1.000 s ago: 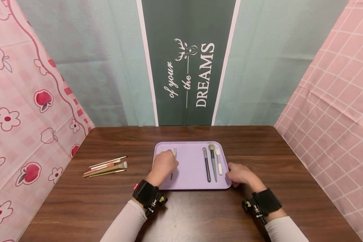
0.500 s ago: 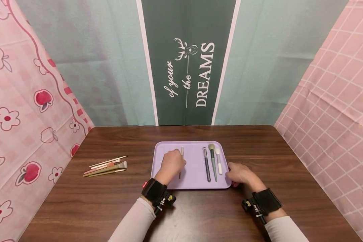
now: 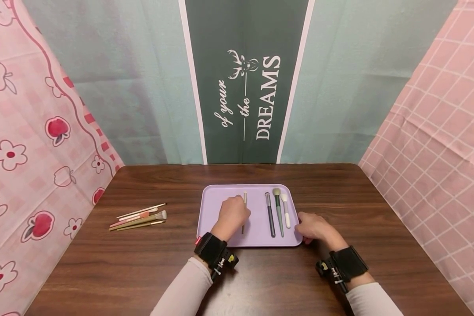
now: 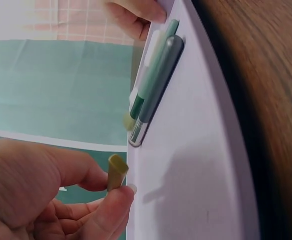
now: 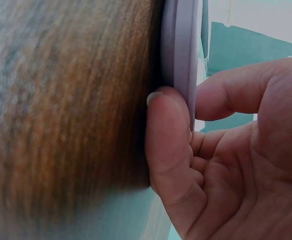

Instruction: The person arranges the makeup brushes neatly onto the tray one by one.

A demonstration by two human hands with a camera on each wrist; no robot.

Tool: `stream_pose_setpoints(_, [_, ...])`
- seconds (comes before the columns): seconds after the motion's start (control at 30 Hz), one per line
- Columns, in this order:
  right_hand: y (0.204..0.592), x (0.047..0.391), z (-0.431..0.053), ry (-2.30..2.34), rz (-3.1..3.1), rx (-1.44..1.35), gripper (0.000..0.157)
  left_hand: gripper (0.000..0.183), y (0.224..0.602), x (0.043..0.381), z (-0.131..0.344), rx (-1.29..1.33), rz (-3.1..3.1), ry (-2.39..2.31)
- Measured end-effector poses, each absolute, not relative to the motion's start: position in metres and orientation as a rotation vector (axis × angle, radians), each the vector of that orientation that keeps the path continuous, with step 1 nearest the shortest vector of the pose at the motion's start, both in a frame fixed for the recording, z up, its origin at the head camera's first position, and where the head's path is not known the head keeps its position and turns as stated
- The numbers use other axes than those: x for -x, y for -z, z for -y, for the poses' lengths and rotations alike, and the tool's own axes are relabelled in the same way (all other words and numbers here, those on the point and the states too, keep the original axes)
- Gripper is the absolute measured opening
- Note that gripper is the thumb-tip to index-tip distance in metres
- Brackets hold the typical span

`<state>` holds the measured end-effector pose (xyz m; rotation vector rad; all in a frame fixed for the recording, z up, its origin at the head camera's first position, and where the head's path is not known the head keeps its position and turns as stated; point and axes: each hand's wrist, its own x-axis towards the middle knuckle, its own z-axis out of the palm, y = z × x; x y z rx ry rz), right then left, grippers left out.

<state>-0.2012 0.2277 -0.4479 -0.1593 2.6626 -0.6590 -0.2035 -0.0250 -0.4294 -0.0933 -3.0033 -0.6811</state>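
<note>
My left hand [image 3: 234,216] pinches a slim makeup brush [image 3: 245,198] between thumb and fingers, over the middle of the lilac tray [image 3: 217,193]. In the left wrist view the brush's olive handle end [image 4: 117,170] pokes out of the pinch, and its shadow falls on the tray. My right hand [image 3: 314,227] grips the tray's right rim [image 5: 185,55] with thumb and curled fingers. Three brushes lie side by side at the tray's right: a dark grey one [image 3: 271,217], a green one [image 3: 278,215] and a white one [image 3: 286,215].
Left of the tray, several more makeup brushes [image 3: 138,219] lie in a loose bundle on the brown wooden table [image 3: 162,180]. Printed curtains [image 3: 142,87] hang behind the table and along both sides. Each wrist wears a black strapped camera [image 3: 221,259].
My left hand has moved right across the tray, carrying the pinched brush closer to the three lying there. The right hand keeps its grip on the rim, unmoved.
</note>
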Motion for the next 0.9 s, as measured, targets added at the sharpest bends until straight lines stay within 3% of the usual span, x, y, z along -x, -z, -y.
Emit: stream_pose_setpoints(0.9, [0.448,0.2,-0.228,0.679,-2.682,0.18,0.005,0.009,0.438,0.211,-0.012,0.112,3.039,0.745])
